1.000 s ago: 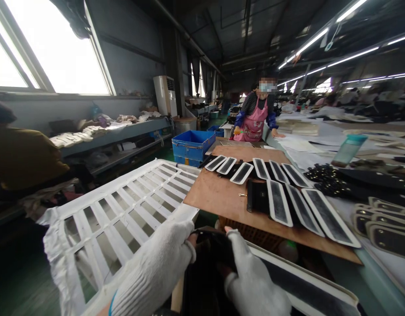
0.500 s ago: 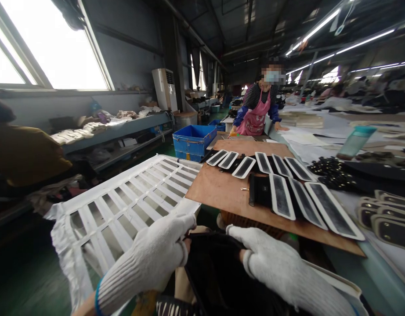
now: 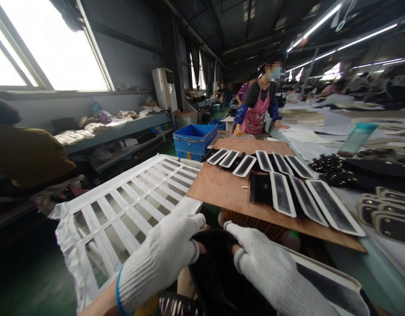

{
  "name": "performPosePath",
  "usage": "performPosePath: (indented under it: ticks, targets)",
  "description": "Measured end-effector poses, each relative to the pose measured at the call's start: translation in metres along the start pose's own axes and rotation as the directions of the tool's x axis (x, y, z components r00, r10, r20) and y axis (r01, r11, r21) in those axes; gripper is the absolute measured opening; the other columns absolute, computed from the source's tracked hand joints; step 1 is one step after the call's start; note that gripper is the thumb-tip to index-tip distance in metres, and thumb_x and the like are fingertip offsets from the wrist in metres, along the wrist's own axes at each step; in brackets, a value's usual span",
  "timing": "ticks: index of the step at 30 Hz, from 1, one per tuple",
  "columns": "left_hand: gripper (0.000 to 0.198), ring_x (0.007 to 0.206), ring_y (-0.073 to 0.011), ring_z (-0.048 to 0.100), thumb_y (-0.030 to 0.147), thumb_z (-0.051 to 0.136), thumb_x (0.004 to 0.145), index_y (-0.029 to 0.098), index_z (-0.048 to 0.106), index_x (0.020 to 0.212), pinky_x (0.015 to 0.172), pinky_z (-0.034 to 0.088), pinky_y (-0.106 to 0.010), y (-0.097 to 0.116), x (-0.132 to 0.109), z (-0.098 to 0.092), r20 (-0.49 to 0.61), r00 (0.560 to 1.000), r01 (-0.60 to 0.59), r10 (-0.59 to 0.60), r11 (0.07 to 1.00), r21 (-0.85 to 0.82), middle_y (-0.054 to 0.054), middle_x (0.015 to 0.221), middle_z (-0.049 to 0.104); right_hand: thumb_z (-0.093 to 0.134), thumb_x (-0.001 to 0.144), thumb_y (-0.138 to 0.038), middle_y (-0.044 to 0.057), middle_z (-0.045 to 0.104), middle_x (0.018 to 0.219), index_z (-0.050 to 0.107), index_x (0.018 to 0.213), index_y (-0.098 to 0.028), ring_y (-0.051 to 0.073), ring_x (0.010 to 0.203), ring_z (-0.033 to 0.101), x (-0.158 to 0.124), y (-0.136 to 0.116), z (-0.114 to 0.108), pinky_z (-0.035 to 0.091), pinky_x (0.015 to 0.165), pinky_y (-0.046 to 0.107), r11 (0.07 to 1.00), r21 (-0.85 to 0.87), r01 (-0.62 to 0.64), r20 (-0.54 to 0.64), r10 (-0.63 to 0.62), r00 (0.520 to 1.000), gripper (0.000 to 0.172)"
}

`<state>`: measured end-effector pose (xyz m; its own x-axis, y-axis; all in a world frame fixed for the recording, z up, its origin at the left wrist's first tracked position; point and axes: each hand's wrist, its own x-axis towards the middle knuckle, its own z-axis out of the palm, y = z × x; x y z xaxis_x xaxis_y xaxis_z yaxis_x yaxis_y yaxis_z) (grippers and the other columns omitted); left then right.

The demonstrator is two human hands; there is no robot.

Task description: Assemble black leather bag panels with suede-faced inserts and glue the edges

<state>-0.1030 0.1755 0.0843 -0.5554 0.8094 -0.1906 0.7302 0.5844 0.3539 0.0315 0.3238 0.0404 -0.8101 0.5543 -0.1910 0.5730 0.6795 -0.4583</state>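
My left hand [image 3: 166, 248], in a white knit glove with bare fingertips showing, grips the left side of the top edge of a black fabric bag piece [image 3: 222, 272]. My right hand [image 3: 263, 261], gloved the same way, pinches the opposite side of that edge, so the mouth is held apart between both hands. A dark panel with a white border [image 3: 330, 281] shows beyond my right forearm; whether it joins the piece I cannot tell. Most of the fabric is in shadow or below the picture. Similar white-bordered panels [image 3: 283, 193] lie on a brown board [image 3: 222, 186] ahead.
A white slatted rack [image 3: 133, 193] stands to the left, and a blue bin [image 3: 192, 140] behind it. A co-worker in a pink apron [image 3: 257, 114] stands past the board. Dark studded pieces [image 3: 392, 219] and a teal-lidded bottle [image 3: 359, 138] lie right. Another person [image 3: 31, 153] sits far left.
My hands have drawn closer together at the edge of the bag piece, the left one moving right. More of the white-bordered panel shows at right. The co-worker's head has turned.
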Motion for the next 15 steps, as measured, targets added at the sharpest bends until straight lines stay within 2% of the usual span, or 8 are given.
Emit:
performPosePath:
  ticks: [3,5,8,11,13,15]
  targets:
    - [0.018,0.08,-0.0205,0.064,0.034,0.063,0.074,0.026,0.06,0.091,0.059,0.032,-0.027,0.003,0.003,0.0,-0.036,0.994,-0.103,0.105,0.993,0.055,-0.001,0.09,0.068,0.048,0.087,-0.026,0.006,0.067,0.13,0.061,0.135,-0.033,0.029,0.12,0.061,-0.001,-0.006,-0.003,0.047,0.095,0.039,1.0,-0.001,0.001,0.021,-0.001,1.0,0.05]
    - [0.011,0.075,-0.0189,0.063,0.03,0.057,0.077,0.025,0.058,0.087,0.056,0.028,-0.027,0.006,0.005,0.0,-0.064,0.988,-0.13,0.138,0.985,0.109,0.0,0.086,0.068,0.047,0.086,-0.023,0.005,0.069,0.127,0.062,0.132,-0.034,0.029,0.118,0.062,-0.001,-0.007,-0.008,0.046,0.092,0.038,1.0,0.011,0.011,0.058,-0.011,0.998,0.05]
    - [0.012,0.07,-0.0174,0.062,0.019,0.047,0.074,0.025,0.056,0.08,0.053,0.025,-0.028,0.008,0.008,0.001,-0.003,0.996,-0.087,0.089,0.982,0.17,0.0,0.081,0.068,0.052,0.082,-0.024,0.002,0.072,0.115,0.069,0.115,-0.033,0.029,0.112,0.064,-0.003,-0.005,-0.018,0.046,0.086,0.036,0.993,0.098,0.068,0.149,-0.082,0.985,0.039]
    - [0.02,0.077,-0.022,0.066,0.017,0.043,0.075,0.027,0.058,0.084,0.054,0.027,-0.028,0.009,0.01,0.002,0.016,0.999,-0.051,0.048,0.973,0.227,-0.001,0.084,0.069,0.061,0.075,-0.028,0.0,0.073,0.107,0.069,0.105,-0.032,0.028,0.105,0.065,-0.007,0.0,-0.026,0.045,0.081,0.035,0.977,0.197,0.08,0.198,-0.12,0.973,0.032]
    - [0.023,0.078,-0.025,0.068,0.02,0.041,0.078,0.028,0.06,0.089,0.054,0.027,-0.028,0.009,0.011,0.003,-0.015,0.999,-0.034,0.04,0.963,0.268,-0.003,0.084,0.07,0.065,0.071,-0.03,-0.001,0.072,0.108,0.068,0.109,-0.034,0.028,0.103,0.065,-0.012,0.004,-0.028,0.045,0.084,0.037,0.979,0.204,0.025,0.196,-0.066,0.978,0.037]
    - [0.027,0.075,-0.0242,0.069,0.019,0.041,0.078,0.028,0.062,0.092,0.053,0.029,-0.028,0.011,0.012,0.004,-0.01,1.0,-0.013,0.016,0.964,0.265,-0.003,0.084,0.071,0.068,0.07,-0.033,-0.001,0.071,0.117,0.066,0.116,-0.038,0.03,0.107,0.064,-0.019,0.012,-0.027,0.045,0.089,0.041,0.982,0.177,-0.058,0.203,0.021,0.979,0.047]
